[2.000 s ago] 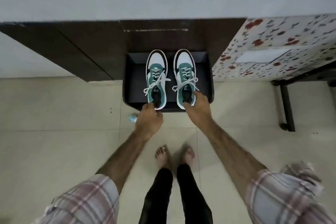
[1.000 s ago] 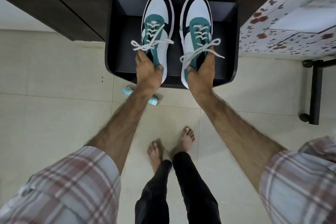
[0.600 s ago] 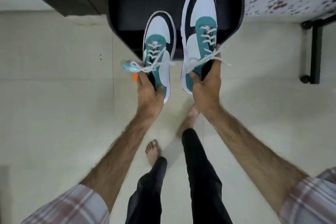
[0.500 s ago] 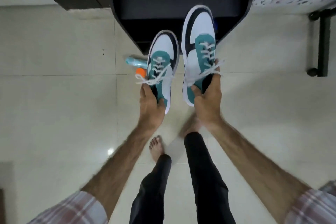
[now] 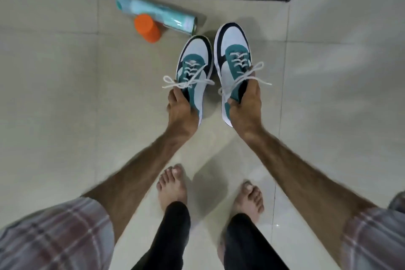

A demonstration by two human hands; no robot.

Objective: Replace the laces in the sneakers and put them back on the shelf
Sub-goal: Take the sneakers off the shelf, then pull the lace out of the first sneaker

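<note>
The pale tiled floor [image 5: 65, 94] carries a teal tube [image 5: 157, 15] lying flat, an orange cylinder [image 5: 147, 28] touching it, and two bare feet [image 5: 173, 184].

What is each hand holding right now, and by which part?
The left hand grips the left sneaker at its heel end, and the right hand grips the right sneaker at its heel collar.

Person seen from above: short plaid sleeves [image 5: 54, 237] in grey, white and faded red checks ending above the elbows, bare hairy forearms, left hand [image 5: 182, 109] and right hand [image 5: 245, 107] without rings or watch, close-fitting black trousers [image 5: 173, 237], bare feet [image 5: 172, 184].
</note>
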